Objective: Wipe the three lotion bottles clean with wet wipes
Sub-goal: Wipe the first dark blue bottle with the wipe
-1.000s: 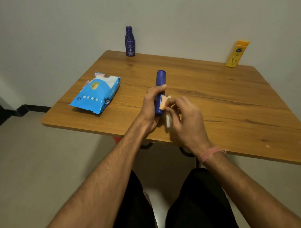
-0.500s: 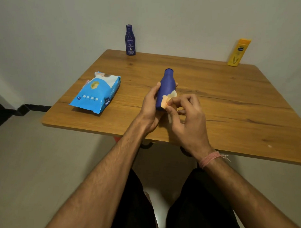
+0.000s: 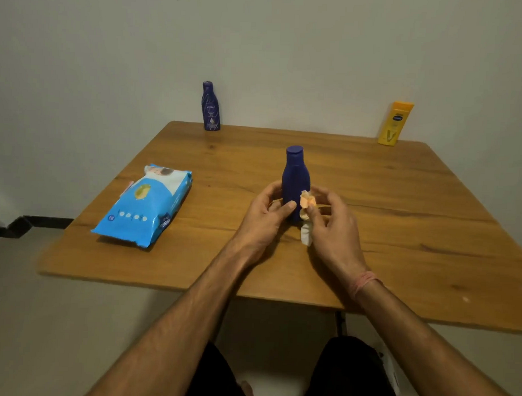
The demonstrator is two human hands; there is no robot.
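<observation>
A dark blue lotion bottle (image 3: 295, 181) with a matching round cap stands upright near the middle of the wooden tabletop (image 3: 415, 221), its plain side facing the camera. The left hand (image 3: 263, 217) curls round its lower body. The right hand (image 3: 331, 221) pinches a crumpled wet wipe (image 3: 307, 212), whitish with a peach-tinted top, against the bottle's lower right side. A blue wet-wipe pack (image 3: 145, 205) lies to the left.
</observation>
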